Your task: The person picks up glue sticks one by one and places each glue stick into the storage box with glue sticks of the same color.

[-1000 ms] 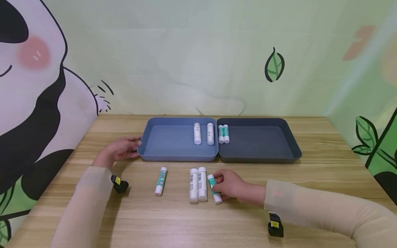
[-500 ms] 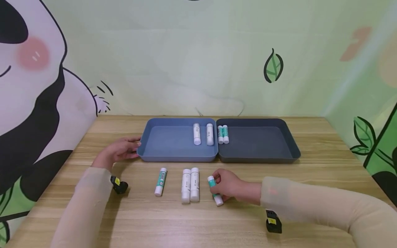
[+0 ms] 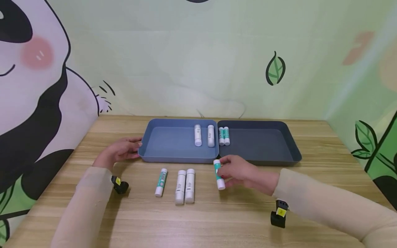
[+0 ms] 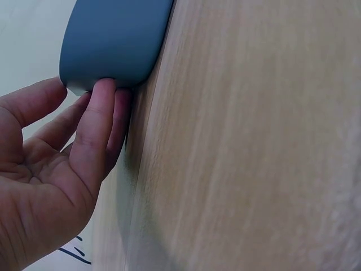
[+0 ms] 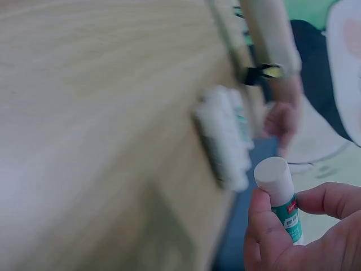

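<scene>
My right hand (image 3: 238,171) pinches a green-and-white glue stick (image 3: 219,175) between thumb and fingers, above the table just in front of the dark grey tray (image 3: 260,162). In the right wrist view the glue stick (image 5: 274,176) has its white end up. My left hand (image 3: 122,150) touches the left end of the blue tray (image 3: 178,159); in the left wrist view its fairly straight fingers (image 4: 93,132) rest against the outer wall. Two larger white glue sticks (image 3: 185,186) lie side by side on the table, with another green-and-white glue stick (image 3: 161,182) to their left.
Inside the blue tray, two white glue sticks (image 3: 197,135) lie apart near its right side. Two small green-and-white glue sticks (image 3: 224,136) lie together at the dark tray's left end. The trays stand side by side near the back wall (image 3: 173,69).
My right hand has lifted the green-and-white glue stick and carried it toward the trays. The two loose white glue sticks have rolled left. My left hand has stayed at the blue tray.
</scene>
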A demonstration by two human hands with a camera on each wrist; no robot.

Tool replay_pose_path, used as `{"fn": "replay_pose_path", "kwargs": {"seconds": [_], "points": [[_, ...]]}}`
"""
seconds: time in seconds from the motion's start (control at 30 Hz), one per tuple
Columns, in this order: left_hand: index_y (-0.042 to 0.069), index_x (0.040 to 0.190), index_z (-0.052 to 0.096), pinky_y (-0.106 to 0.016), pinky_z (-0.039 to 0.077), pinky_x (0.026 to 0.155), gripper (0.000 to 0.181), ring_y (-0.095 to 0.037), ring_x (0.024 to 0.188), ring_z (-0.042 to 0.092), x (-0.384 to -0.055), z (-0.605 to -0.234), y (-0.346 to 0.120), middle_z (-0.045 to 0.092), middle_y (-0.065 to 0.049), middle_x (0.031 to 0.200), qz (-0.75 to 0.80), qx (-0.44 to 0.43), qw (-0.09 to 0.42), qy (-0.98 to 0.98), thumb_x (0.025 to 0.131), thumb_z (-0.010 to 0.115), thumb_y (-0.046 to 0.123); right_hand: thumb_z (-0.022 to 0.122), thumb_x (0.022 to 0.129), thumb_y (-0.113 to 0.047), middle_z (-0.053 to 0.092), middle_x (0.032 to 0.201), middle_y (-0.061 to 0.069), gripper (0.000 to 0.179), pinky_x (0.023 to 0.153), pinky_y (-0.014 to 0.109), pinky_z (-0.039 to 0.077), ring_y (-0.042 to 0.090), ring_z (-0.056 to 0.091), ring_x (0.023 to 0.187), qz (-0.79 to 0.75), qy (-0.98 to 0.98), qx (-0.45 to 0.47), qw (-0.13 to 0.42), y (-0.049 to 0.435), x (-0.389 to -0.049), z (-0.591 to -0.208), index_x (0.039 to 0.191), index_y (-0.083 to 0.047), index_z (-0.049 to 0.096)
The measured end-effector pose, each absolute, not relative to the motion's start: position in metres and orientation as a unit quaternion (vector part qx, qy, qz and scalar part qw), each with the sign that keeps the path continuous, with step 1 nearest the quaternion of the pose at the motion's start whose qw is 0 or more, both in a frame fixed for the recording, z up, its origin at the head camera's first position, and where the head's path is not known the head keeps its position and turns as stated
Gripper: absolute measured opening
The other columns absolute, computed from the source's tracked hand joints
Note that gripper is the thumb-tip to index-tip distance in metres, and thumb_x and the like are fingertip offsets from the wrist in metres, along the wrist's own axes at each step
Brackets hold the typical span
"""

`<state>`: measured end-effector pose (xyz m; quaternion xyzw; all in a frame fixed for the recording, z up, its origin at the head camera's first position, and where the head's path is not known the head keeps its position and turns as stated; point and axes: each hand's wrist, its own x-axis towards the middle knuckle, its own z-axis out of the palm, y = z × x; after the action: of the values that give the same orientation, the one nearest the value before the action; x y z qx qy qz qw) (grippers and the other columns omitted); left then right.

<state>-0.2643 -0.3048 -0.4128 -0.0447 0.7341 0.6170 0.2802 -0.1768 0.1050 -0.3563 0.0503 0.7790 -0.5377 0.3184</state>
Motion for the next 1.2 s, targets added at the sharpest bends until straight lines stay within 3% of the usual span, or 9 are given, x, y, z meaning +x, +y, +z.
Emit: {"fn": "replay_pose_path", "kwargs": {"seconds": [0.33, 0.63, 0.9, 1.2], "points": [[0.003, 0.163, 0.011, -0.018, 0.06, 0.083, 0.067, 0.004, 0.091, 0.064, -0.266, -0.413, -0.305, 0.066, 0.019, 0.095, 0.614, -0.049, 0.278, 0.737, 0.108, 0.047, 0.014, 0.056, 0.099, -0.008, 0.051, 0.134, 0.019, 0.065, 0.078, 0.026, 0.063, 0.015, 0.061, 0.095, -0.545, 0.785, 0.018, 0.295, 0.131, -0.217, -0.29, 0.158, -0.002, 0.029], [0.002, 0.163, 0.011, -0.018, 0.06, 0.082, 0.067, 0.003, 0.09, 0.063, -0.265, -0.411, -0.306, 0.066, 0.019, 0.095, 0.614, -0.05, 0.277, 0.737, 0.108, 0.046, 0.013, 0.055, 0.104, -0.018, 0.051, 0.123, 0.01, 0.066, 0.076, 0.022, 0.062, 0.011, 0.059, 0.091, -0.534, 0.806, -0.002, 0.256, 0.149, -0.249, -0.243, 0.161, -0.005, 0.025], [0.0, 0.163, 0.01, -0.018, 0.059, 0.081, 0.067, 0.004, 0.09, 0.064, -0.264, -0.411, -0.305, 0.067, 0.018, 0.094, 0.621, -0.044, 0.275, 0.733, 0.108, 0.046, 0.011, 0.057, 0.105, -0.023, 0.048, 0.134, 0.012, 0.064, 0.076, 0.02, 0.06, 0.02, 0.055, 0.107, -0.503, 0.834, -0.001, 0.225, 0.155, -0.276, -0.221, 0.161, -0.009, 0.029], [0.004, 0.164, 0.013, -0.019, 0.06, 0.083, 0.066, 0.002, 0.09, 0.063, -0.265, -0.411, -0.304, 0.066, 0.016, 0.096, 0.611, -0.06, 0.275, 0.74, 0.108, 0.047, 0.013, 0.057, 0.105, -0.022, 0.044, 0.143, 0.013, 0.066, 0.078, 0.022, 0.06, 0.022, 0.053, 0.115, -0.485, 0.843, 0.015, 0.234, 0.167, -0.31, -0.218, 0.163, -0.012, 0.028]]}}
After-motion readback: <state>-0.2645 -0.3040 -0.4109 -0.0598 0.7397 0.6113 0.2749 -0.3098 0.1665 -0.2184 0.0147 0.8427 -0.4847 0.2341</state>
